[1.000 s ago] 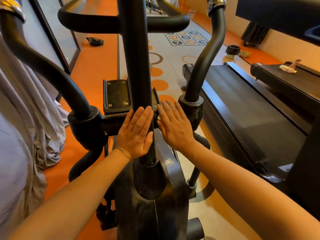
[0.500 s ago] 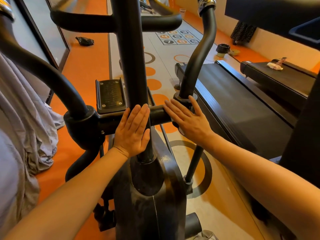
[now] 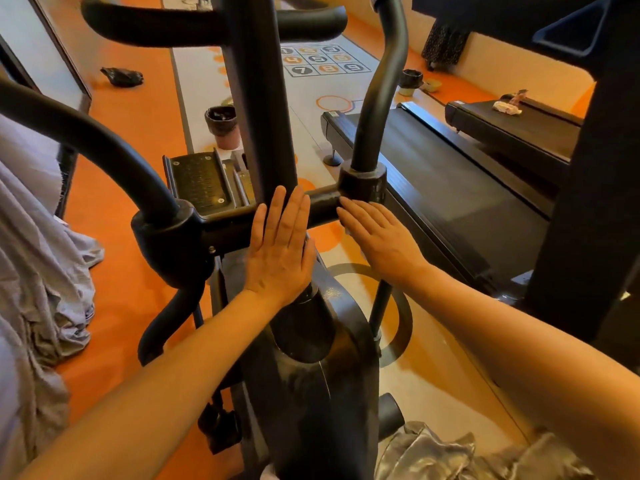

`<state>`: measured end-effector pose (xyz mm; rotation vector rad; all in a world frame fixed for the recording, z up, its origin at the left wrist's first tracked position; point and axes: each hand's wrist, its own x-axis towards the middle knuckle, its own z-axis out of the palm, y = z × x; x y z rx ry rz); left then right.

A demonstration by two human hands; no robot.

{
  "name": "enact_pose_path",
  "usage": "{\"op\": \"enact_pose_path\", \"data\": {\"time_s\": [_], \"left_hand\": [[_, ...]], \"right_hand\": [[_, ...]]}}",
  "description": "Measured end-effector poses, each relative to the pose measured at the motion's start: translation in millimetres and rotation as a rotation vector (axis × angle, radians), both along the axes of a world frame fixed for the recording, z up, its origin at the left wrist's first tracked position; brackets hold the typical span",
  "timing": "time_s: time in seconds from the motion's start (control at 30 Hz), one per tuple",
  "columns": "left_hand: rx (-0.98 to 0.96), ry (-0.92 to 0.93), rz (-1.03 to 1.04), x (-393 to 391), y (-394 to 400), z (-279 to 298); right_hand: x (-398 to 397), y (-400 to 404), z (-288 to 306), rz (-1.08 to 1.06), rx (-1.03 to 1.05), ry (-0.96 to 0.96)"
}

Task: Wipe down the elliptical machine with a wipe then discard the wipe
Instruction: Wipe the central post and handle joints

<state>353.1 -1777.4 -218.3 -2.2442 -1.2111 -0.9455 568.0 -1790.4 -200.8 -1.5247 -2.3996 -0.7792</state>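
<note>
Left hand [image 3: 278,252] and right hand [image 3: 381,237] lie flat, fingers straight, on elliptical crossbar [image 3: 322,206]

Orange floor [image 3: 138,140], treadmill [image 3: 450,188] right, numbered grid [image 3: 323,60].

One head-worn wide-angle camera looks forward and steeply down, very near the elliptical [image 3: 263,109]. Its upright post fills the centre, close to the lens. Both forearms enter from the bottom edge. The treadmill [image 3: 433,181] lies right, and the orange floor [image 3: 138,140] recedes toward the top, edges bowed.
</note>
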Motion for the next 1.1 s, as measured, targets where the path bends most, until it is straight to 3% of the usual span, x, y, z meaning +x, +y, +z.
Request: {"op": "enact_pose_path", "data": {"time_s": [0.47,0.8,1.1], "left_hand": [[-0.099,0.215,-0.078,12.1,-16.5,7.3],[-0.199,0.516,0.091,22.9,-19.9,10.9],[-0.207,0.505,0.167,38.1,-15.4,17.2]], "right_hand": [[-3.4,-47.1,32.8,-0.140,-0.293,0.199],[6.0,-47.6,24.1,-0.110,-0.154,0.166],[10.6,-22.5,15.4,-0.059,-0.094,0.368]]}}
